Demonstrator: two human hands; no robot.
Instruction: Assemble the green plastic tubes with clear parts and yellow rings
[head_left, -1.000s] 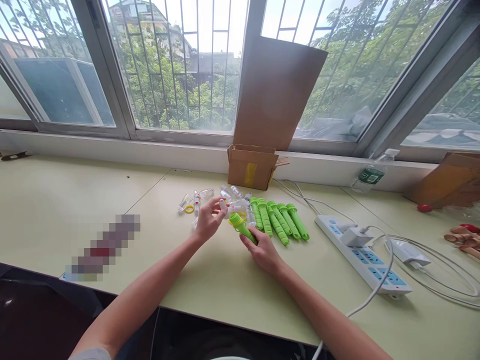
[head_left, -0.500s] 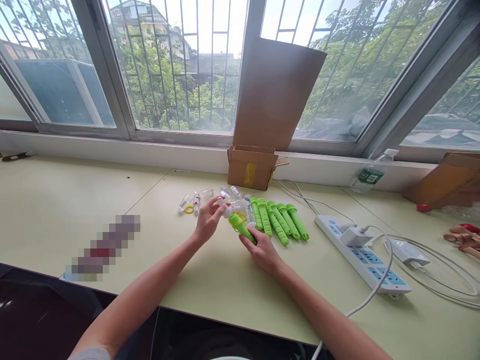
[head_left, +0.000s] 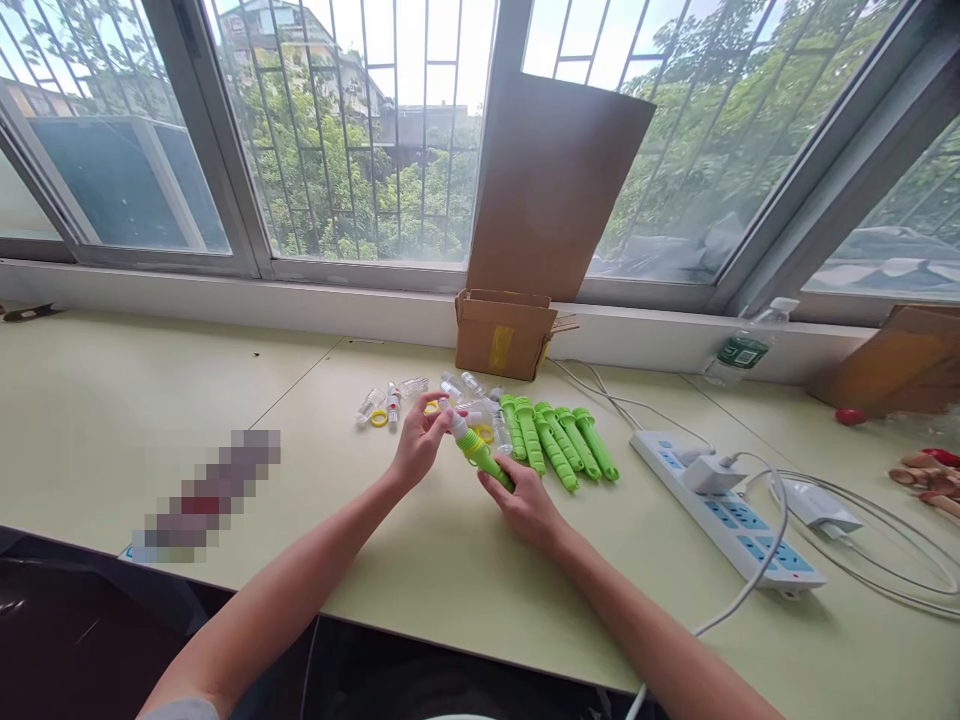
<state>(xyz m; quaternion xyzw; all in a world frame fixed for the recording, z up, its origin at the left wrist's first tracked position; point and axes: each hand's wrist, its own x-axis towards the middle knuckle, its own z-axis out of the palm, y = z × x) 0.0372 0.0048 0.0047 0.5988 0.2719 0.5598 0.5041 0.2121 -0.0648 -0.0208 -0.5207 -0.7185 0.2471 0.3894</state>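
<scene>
**White piece (head_left: 458,426) meets green tube (head_left: 486,463) above the near side of the scattered parts**

We hold the tube, centred over the table (head_left: 405,600), tilted with its ringed end to the far left; our right hand (head_left: 523,498) wraps its lower part, while our left hand (head_left: 417,442) pinches the white piece narrowly at that end; how deep it seats, we cannot tell. We judge that a crooked push could jam it or spring it loose, since the pinch is small; a slack right-hand grip could let the tube twist; a dropped piece could get lost among the clear plastic parts (head_left: 369,406) just beyond. The cardboard box (head_left: 487,342) stands at the far side, its inside hidden from us; thin sticks (head_left: 567,323) show at its right, in or behind it we cannot say; the bottle (head_left: 742,352), far right, is capped, its contents unclear.
</scene>
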